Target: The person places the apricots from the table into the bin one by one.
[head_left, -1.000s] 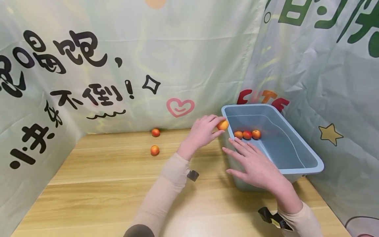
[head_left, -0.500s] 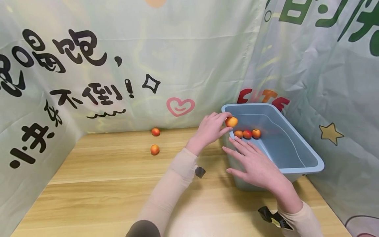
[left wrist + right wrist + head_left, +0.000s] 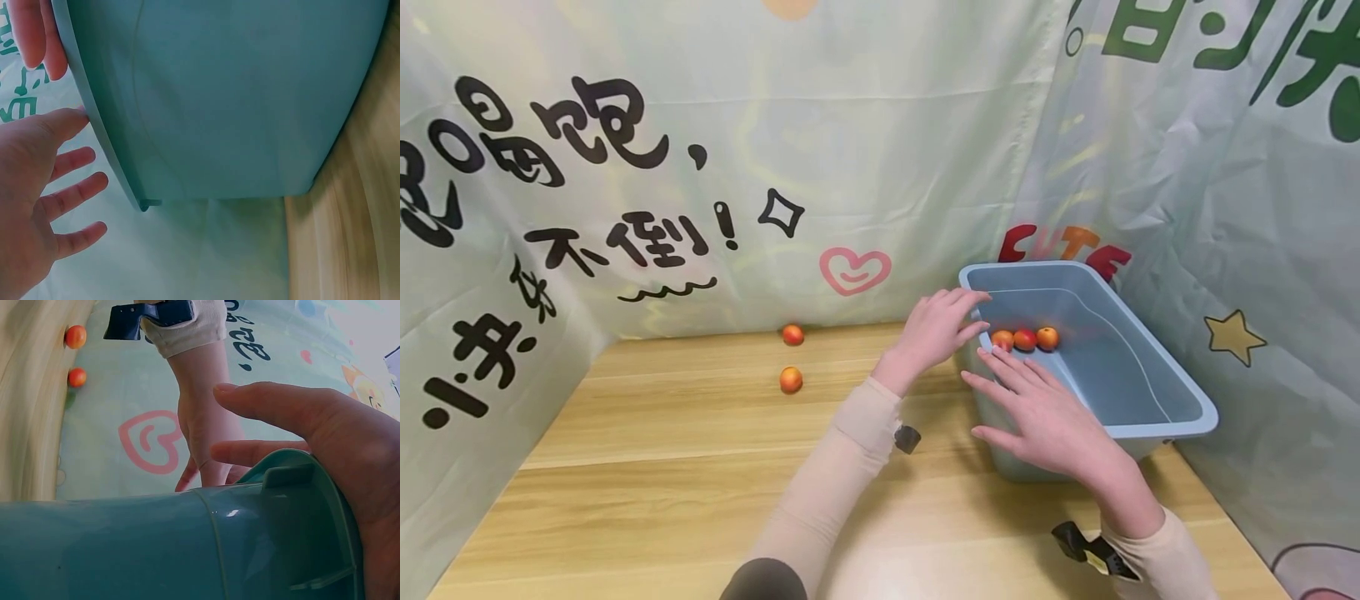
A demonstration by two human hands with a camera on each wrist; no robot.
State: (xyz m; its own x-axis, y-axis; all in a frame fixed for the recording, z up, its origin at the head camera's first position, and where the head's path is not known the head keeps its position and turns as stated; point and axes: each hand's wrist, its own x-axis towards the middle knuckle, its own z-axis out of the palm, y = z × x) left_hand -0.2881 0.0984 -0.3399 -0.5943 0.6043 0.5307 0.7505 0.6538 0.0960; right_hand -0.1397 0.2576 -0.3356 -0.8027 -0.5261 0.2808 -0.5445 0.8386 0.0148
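My left hand (image 3: 936, 329) is over the left rim of a blue-grey plastic bin (image 3: 1191, 417). Its fingers and thumb are spread apart with nothing between them. My right hand (image 3: 1045, 417) lies at the bin's near left corner, fingers extended and holding nothing. Inside the bin, three small round orange-red fruits (image 3: 1025, 340) show in a row by the left wall. In the left wrist view the left thumb tip is right at the bin's rim (image 3: 94, 119). The right wrist view has the right hand (image 3: 337, 437) beside the bin's corner.
Two more orange-red fruits, one (image 3: 792, 335) near the back cloth and another (image 3: 791, 380) in front of it, lie on the wooden table (image 3: 662, 483). Printed cloth walls (image 3: 887, 183) enclose the back and both sides. The bin stands close to the right wall.
The left hand moved right to the bin's rim with an orange fruit, then let it go inside. Its fingers are now apart. The right hand has stayed in place.
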